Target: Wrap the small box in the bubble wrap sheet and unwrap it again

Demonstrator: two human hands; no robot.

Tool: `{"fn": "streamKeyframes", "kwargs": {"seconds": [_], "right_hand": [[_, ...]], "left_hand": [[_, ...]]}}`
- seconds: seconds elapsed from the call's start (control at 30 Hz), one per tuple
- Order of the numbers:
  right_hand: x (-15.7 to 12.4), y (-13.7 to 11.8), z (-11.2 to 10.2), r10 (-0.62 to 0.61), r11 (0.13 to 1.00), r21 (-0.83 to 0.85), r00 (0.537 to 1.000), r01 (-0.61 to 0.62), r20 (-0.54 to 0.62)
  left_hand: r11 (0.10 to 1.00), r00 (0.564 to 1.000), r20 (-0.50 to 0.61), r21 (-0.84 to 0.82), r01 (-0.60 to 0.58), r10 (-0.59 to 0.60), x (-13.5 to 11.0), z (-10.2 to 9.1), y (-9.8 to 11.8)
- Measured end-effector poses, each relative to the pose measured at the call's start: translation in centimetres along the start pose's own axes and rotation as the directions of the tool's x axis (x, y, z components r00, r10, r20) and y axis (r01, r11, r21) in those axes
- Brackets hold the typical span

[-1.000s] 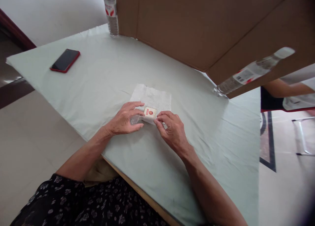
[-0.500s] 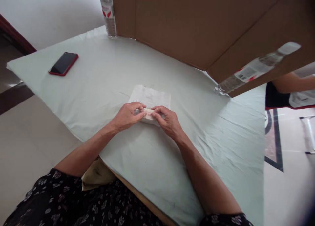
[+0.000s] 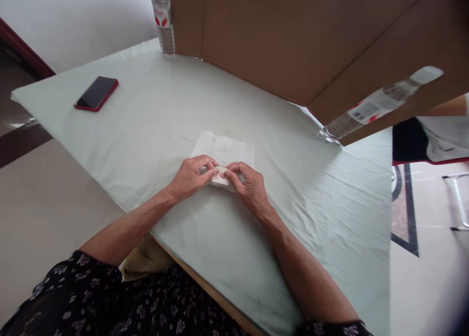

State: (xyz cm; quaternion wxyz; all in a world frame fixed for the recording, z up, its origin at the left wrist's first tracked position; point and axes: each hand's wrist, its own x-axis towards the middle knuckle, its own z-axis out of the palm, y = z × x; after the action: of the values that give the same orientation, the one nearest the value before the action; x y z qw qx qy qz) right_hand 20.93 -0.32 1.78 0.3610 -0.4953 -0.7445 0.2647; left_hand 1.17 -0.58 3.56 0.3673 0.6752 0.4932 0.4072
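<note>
A white paper sheet [image 3: 229, 149], like a napkin or paper towel, lies flat on the pale green cloth. Over its near edge, both hands pinch a small whitish piece [image 3: 221, 177] between thumbs and fingertips. My left hand [image 3: 192, 176] grips it from the left, thumb towards me. From the right, my right hand [image 3: 249, 182] closes on the same piece with thumb and index finger. The fingertips cover much of it, so whether it is a folded part of the paper or a separate thing cannot be told.
A phone in a red case [image 3: 96, 94] lies at the far left. A plastic bottle [image 3: 163, 23] stands against a brown cardboard panel [image 3: 256, 33]; another bottle [image 3: 377, 106] leans at its right end. Beyond that, part of another person [image 3: 445, 136] shows.
The whitish piece shows a taller near face now, and its top edge sits a little lower in view. Both hands keep their pinch. The other person's arm at the right has shifted.
</note>
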Motion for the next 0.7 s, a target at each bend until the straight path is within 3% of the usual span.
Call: {"fn": "streamKeyframes", "kwargs": {"seconds": [0.37, 0.7], "right_hand": [[-0.13, -0.29, 0.09, 0.036, 0.999, -0.023, 0.999, -0.036, 0.002], [0.69, -0.16, -0.43, 0.149, 0.98, 0.128, 0.988, -0.152, 0.028]], "left_hand": [[1.0, 1.0, -0.001, 0.002, -0.01, 0.01, -0.11, 0.11, -0.17], [0.993, 0.993, 0.018, 0.011, 0.115, -0.115, -0.1, -0.03, 0.18]]}}
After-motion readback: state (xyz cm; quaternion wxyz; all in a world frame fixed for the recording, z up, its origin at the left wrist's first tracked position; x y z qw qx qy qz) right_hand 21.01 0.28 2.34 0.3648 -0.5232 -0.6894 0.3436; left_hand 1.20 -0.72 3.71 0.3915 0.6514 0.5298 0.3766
